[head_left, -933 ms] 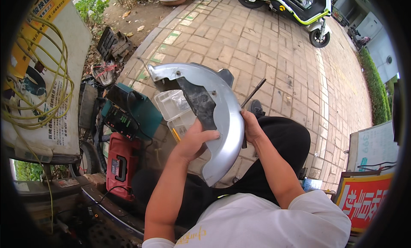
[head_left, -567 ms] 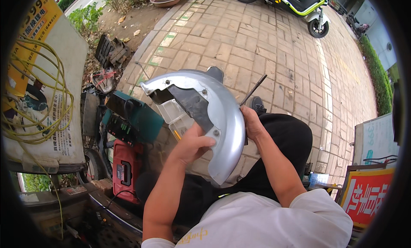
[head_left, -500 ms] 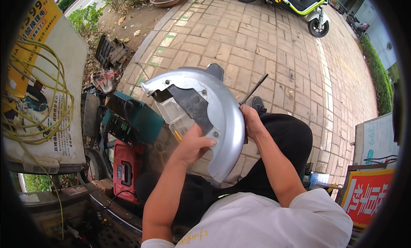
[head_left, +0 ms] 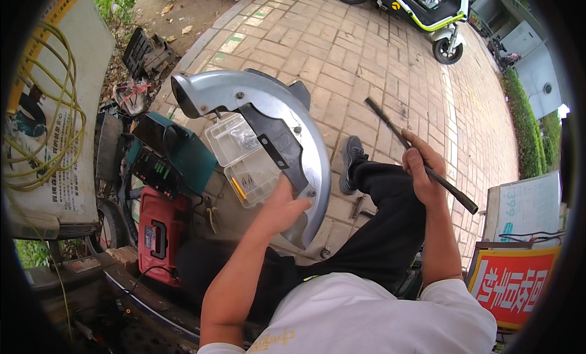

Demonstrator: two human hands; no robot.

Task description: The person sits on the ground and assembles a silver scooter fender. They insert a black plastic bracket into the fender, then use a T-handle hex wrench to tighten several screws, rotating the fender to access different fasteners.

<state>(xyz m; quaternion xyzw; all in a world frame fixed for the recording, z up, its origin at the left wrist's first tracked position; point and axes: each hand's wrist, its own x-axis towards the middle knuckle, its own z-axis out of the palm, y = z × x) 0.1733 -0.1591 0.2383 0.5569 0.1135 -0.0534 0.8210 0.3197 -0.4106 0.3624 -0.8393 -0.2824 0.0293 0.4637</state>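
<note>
A silver curved mudguard (head_left: pixel 317 155) with a black inner piece (head_left: pixel 278 137) is tilted in front of me. My left hand (head_left: pixel 282 208) grips it near its lower end, the thumb on the silver face beside a bolt and the other fingers hidden behind. Off to the right, apart from the mudguard, my right hand (head_left: pixel 423 171) is closed round a long dark rod (head_left: pixel 387 123), which slants down to the right and has a thicker lower end. Below and left of the mudguard's arc lies an open clear plastic parts case (head_left: pixel 229 140) with small pieces inside.
A red toolbox (head_left: pixel 152 229) and a green box-shaped device (head_left: pixel 192 161) stand at the left, with pliers (head_left: pixel 210 215) beside them. A metal tool (head_left: pixel 364 210) lies on the paving near my shoe (head_left: pixel 353 164). A scooter (head_left: pixel 421 18) is parked at the far right.
My right hand has left the mudguard's outer edge and moved right with the rod. The left hand still grips the mudguard, which has shifted left and turned, showing more of its inner side.
</note>
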